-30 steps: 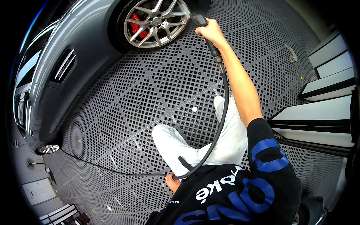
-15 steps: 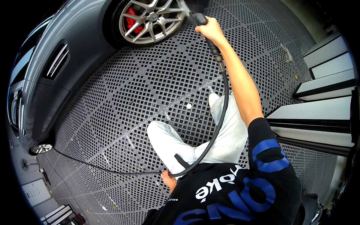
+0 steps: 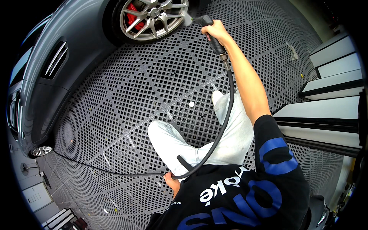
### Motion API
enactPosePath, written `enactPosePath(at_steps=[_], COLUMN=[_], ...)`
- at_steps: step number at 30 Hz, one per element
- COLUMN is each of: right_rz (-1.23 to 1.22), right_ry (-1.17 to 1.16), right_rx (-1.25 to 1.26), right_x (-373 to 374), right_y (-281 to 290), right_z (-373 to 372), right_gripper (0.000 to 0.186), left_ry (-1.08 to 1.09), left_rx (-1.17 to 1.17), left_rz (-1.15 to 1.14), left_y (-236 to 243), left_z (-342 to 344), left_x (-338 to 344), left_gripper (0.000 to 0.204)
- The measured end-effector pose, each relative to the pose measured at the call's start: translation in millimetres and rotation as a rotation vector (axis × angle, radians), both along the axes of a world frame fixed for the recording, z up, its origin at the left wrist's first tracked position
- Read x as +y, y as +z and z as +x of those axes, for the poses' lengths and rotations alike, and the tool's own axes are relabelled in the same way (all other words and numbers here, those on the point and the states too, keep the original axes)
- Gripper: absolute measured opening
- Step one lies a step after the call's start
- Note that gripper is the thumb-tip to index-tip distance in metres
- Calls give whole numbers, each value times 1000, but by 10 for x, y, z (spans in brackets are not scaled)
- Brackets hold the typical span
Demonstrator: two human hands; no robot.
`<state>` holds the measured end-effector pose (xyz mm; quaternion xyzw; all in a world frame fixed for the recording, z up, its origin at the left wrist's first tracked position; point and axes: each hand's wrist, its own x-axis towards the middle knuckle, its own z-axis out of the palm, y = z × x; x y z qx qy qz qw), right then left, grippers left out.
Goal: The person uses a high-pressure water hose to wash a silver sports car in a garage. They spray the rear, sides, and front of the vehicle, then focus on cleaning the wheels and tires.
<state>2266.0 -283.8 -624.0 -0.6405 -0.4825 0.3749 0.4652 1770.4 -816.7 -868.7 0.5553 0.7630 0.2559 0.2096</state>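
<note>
Nearest, beside our black T-shirt (image 3: 245,172), our left hand (image 3: 171,181) had its fingers curled round the black hose (image 3: 231,96), presumably to keep its slack in check, though most of those fingers were hidden. From there the hose looped over our pale jeans (image 3: 165,140) to a metal coupling (image 3: 225,61) at the foot of the spray gun (image 3: 209,22). With the arm outstretched, our right hand (image 3: 217,30) had its fingers wrapped round the gun's grip, probably to aim it while we stayed well back; whether one pressed the trigger, we could not tell. A whitish spray (image 3: 188,19) showed between the nozzle and the silver front alloy wheel (image 3: 155,13), whose tyre the top edge cut off. A red brake caliper (image 3: 132,17) sat partly masked by spokes. Farther off, the grey car (image 3: 82,46) curved away to its rear wheel (image 3: 41,151), small and hard to make out, where we lost sight of the hose
</note>
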Motion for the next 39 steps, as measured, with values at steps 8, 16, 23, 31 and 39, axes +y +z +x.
enactPosePath(at_steps=[8, 16, 23, 31, 39], right_rz=[-17, -10, -30, -89, -29], right_ry=[12, -47, -123, -63, -15], right_rx=[32, 164, 310, 280, 261], right_x=[38, 399, 1020, 1312, 1348], right_y=[-99, -317, -792, -1359, -1378], right_z=[-59, 41, 166, 231, 104], right_gripper=[11, 7, 5, 9, 7], left_ry=[0, 290, 432, 382, 360], left_rx=[39, 238, 172, 129, 146], left_rz=[-24, 178, 323, 402, 323], left_y=[54, 704, 1442, 1198, 1023], left_z=[45, 45, -135, 328, 621], left_x=[-27, 475, 1295, 1503, 1378], left_gripper=[1, 6, 6, 3, 9])
